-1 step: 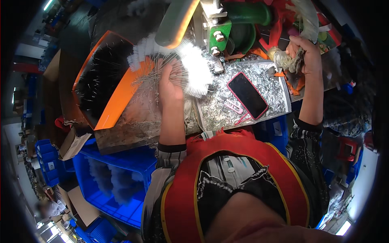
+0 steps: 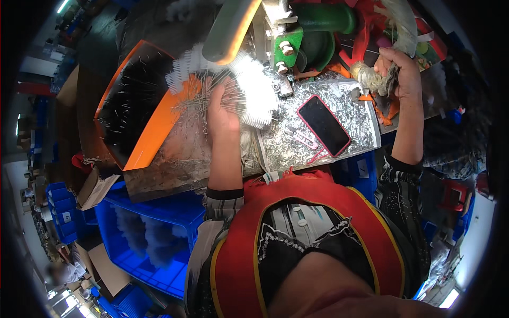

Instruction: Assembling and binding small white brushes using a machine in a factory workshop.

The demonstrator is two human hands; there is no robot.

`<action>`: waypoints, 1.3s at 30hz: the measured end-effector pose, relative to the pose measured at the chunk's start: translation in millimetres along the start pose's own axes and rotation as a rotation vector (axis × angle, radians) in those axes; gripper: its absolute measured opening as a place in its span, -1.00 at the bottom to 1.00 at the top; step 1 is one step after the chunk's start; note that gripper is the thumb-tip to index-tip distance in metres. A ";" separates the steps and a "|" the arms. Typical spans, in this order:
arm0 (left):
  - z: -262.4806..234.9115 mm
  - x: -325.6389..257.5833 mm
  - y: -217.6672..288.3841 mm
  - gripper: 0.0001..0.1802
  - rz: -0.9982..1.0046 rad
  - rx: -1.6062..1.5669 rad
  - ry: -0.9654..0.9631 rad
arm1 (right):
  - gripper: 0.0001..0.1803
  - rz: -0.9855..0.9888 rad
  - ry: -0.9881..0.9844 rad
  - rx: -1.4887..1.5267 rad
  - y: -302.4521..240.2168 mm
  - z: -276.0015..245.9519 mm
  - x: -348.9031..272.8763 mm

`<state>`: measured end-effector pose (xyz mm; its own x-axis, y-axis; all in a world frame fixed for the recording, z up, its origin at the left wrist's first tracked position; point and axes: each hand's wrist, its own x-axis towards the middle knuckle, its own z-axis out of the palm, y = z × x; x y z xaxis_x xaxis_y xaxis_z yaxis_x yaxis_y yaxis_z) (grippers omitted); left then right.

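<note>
My left hand (image 2: 224,119) is closed round the thin wire stems of a bunch of small white-bristled brushes (image 2: 253,98), fanned out under a bright lamp (image 2: 229,32). Beside it on the left stands an orange-edged bin (image 2: 155,130) holding a dark mass with many fine wires poking out. At the right, my right hand (image 2: 404,71) has its fingers wrapped round a greyish, cloth-wrapped grip (image 2: 391,79), beside a pale wrapped piece (image 2: 369,78). What the grip belongs to is partly hidden. Between my hands is a green machine (image 2: 288,49) with bolts.
A dark phone with a red case (image 2: 324,125) and a small pink-and-white tool (image 2: 305,139) lie on a silvery, scrap-covered board (image 2: 275,151). A blue crate (image 2: 114,249) with grey-white brushes stands below the bench at left. Red and orange scraps lie around the machine.
</note>
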<state>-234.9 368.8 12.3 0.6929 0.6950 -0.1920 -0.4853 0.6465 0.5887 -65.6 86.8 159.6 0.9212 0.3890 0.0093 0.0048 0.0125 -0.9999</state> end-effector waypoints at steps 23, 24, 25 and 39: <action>12.1 6.0 6.6 -0.45 -0.118 0.114 -0.043 | -0.81 -0.412 -0.041 0.183 71.0 -0.8 7.4; 17.0 4.5 7.6 -0.45 -0.098 0.102 -0.006 | -0.80 -0.322 0.008 0.176 60.6 1.4 5.2; 14.0 4.3 6.0 -0.45 -0.100 0.104 -0.007 | -0.80 -0.321 0.011 0.176 50.2 3.4 2.3; 41.7 -7.8 2.9 -0.43 -0.056 0.022 0.084 | -0.66 0.055 -0.053 0.005 -14.0 -5.7 4.3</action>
<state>-219.6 352.1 48.2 0.6710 0.6823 -0.2902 -0.4344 0.6789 0.5919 -59.5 83.1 173.6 0.8983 0.4371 -0.0454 -0.0478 -0.0054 -0.9988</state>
